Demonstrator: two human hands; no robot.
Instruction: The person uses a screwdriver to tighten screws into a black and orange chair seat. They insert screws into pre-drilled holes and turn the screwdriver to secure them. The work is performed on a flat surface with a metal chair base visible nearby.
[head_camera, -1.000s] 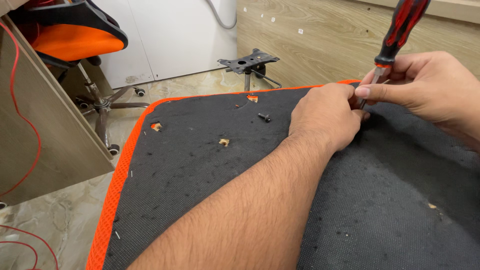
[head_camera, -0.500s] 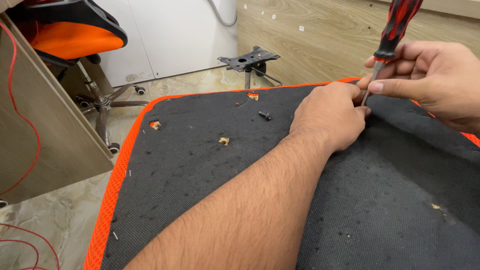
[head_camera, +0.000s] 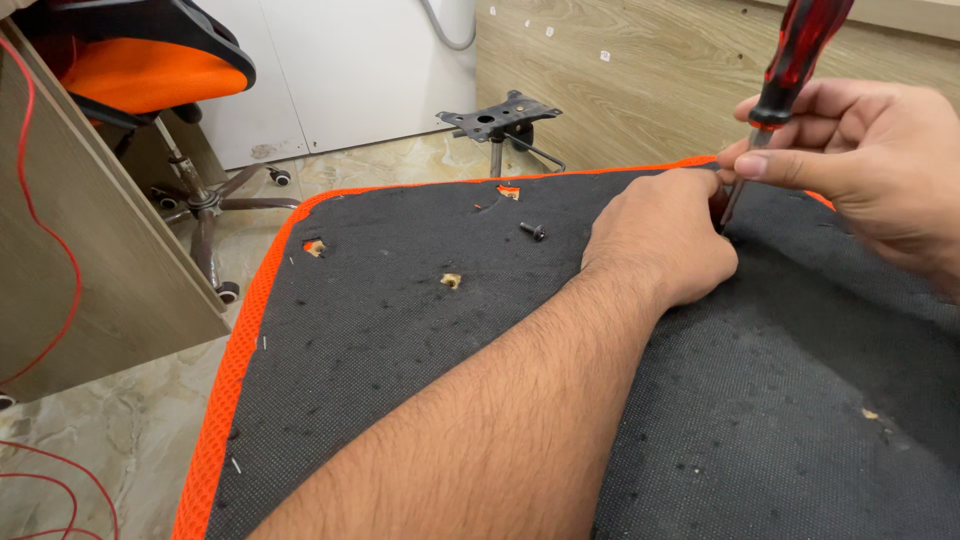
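Screwdriver (head_camera: 790, 75) more upright | right hand (head_camera: 880, 170) gripping | left hand (head_camera: 660, 235) steadying tip

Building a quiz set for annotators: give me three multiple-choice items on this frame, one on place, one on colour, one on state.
1. Where does the loose black screw lie?
A. on the floor
B. on the black seat underside
C. in a hand

2. The screwdriver handle is:
A. red and black
B. blue
C. yellow

3. The right hand:
A. rests empty
B. lies flat on the fabric
C. holds the screwdriver upright

Key: 1 B, it sits on the fabric left of the left hand; 2 A, both colours show; 3 C, fingers wrap the shaft.
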